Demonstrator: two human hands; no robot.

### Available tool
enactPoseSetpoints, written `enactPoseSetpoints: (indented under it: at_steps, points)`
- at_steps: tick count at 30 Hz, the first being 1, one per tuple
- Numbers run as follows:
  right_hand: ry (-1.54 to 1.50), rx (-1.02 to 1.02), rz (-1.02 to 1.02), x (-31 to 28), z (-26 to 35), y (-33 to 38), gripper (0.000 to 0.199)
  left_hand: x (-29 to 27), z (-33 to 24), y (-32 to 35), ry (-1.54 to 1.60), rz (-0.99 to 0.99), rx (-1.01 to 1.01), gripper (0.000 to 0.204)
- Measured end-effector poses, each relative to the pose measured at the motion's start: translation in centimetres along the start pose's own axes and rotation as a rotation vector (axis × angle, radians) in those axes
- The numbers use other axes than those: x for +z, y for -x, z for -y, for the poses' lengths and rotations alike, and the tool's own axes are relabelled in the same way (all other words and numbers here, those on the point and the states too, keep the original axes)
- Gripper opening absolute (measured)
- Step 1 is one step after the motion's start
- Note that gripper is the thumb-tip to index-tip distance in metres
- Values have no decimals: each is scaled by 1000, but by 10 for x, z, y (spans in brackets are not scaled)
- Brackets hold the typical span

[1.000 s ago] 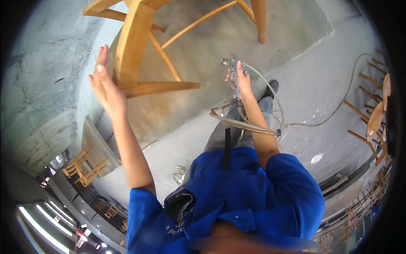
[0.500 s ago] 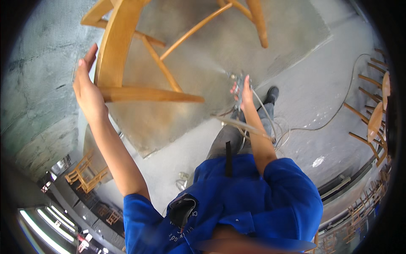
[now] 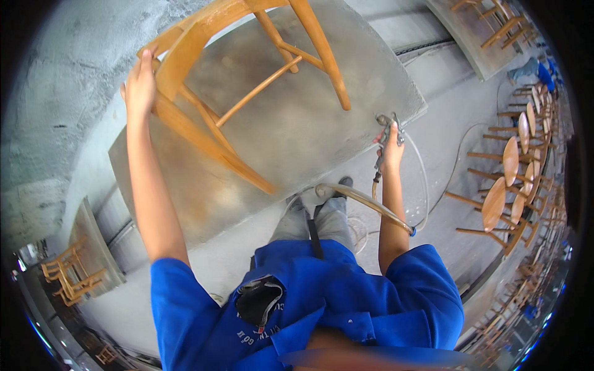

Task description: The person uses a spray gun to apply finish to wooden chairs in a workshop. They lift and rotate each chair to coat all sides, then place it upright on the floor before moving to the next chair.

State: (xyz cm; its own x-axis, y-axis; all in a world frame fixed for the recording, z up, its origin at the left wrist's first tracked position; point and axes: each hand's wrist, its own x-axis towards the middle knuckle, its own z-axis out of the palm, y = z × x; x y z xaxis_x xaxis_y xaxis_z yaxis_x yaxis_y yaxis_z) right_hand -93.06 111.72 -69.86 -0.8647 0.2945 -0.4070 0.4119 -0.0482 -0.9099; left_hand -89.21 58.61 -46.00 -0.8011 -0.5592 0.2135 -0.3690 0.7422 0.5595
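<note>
A light-brown wooden chair frame (image 3: 180,59) lies tipped on its side, its legs and thin rungs spread over a stained grey board (image 3: 297,139). At the chair's left corner, my left hand (image 3: 140,89) is closed around the wood where a leg meets the frame. My right hand (image 3: 391,150) grips a metal spray gun (image 3: 385,131) to the right of the chair, beyond the board's right edge and apart from the wood. From the gun's lower end a brownish hose (image 3: 375,207) loops past my right forearm.
Rows of wooden chairs with pale oval parts (image 3: 510,161) stand along the right. A thin hose (image 3: 455,173) trails over the grey floor. Another chair frame (image 3: 68,275) sits at the lower left, and a second board (image 3: 473,37) with chairs at the upper right.
The chair has turned, its near leg now slanting down to the right, with my left hand still on it. My right hand and the spray gun have shifted right. Faint mist near the nozzle no longer shows.
</note>
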Motion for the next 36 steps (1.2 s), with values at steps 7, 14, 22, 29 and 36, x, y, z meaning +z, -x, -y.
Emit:
enactPoseSetpoints:
  at_steps: [7, 14, 22, 29, 36]
  points:
    - [922, -789, 438, 69, 37, 12, 43, -8, 100, -157, 79, 206, 183, 64]
    - [1465, -1068, 799, 150, 92, 0, 35, -4, 147, -255, 59, 129, -29, 48]
    - [1176, -1181, 662, 186, 176, 30, 37, -10, 157, -260, -134, 145, 178, 46]
    - [1203, -1315, 615, 261, 240, 49, 36, 10, 179, -262, -349, 57, 431, 45]
    - [1199, -1591, 590, 247, 244, 63, 37, 17, 170, -244, 104, 80, 208, 47]
